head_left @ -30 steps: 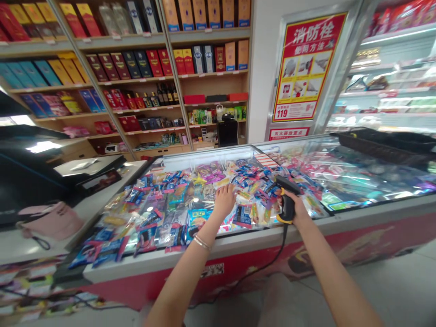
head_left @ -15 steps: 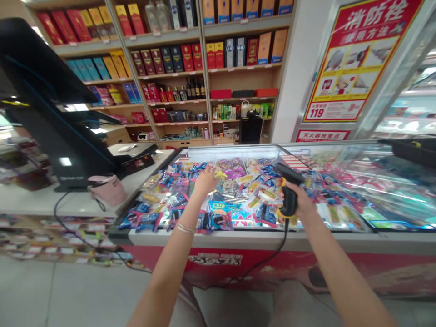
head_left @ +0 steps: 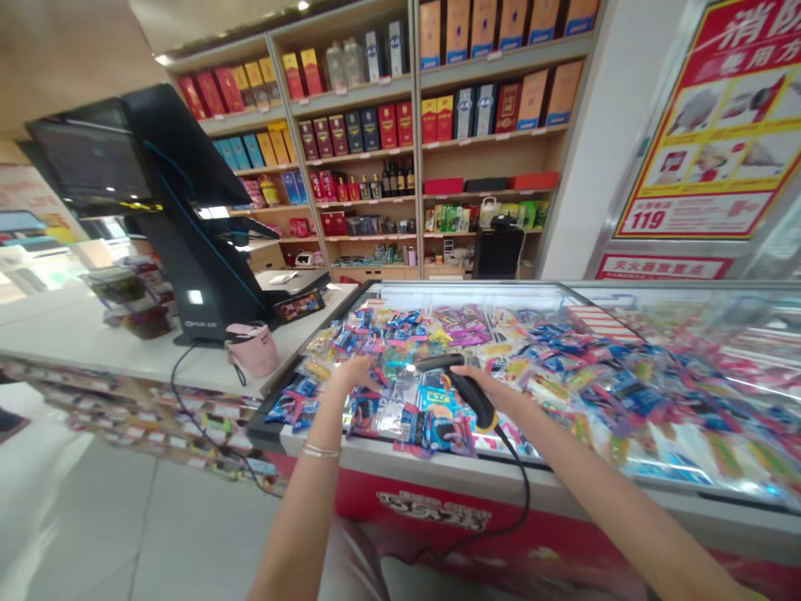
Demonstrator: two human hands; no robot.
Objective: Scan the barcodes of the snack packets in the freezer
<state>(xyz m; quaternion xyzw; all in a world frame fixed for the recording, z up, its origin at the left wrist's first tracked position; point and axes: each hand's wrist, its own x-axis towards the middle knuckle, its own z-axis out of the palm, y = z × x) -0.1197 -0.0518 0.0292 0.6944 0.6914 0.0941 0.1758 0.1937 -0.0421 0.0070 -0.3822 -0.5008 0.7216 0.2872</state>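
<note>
My right hand (head_left: 501, 399) is wrapped round a black and yellow corded barcode scanner (head_left: 460, 386), its head pointing left over the packets. My left hand (head_left: 351, 373), a bracelet on its wrist, rests with fingers spread on the pile of small colourful snack packets (head_left: 438, 334) that lies on the glass lid of a chest freezer (head_left: 438, 492). The packets nearest my left hand are blue and pink ones at the lid's front left corner.
A black checkout screen (head_left: 181, 217) and a pink cap (head_left: 254, 351) stand on the white counter (head_left: 93, 346) to the left. Wooden shelves (head_left: 400, 142) of boxed bottles fill the back wall. A red fire poster (head_left: 713, 142) hangs at the right. A cable runs down the freezer front.
My view has swung left and nearer. My left hand has moved from the middle of the packets to the front left corner. The scanner has tipped lower and now points left.
</note>
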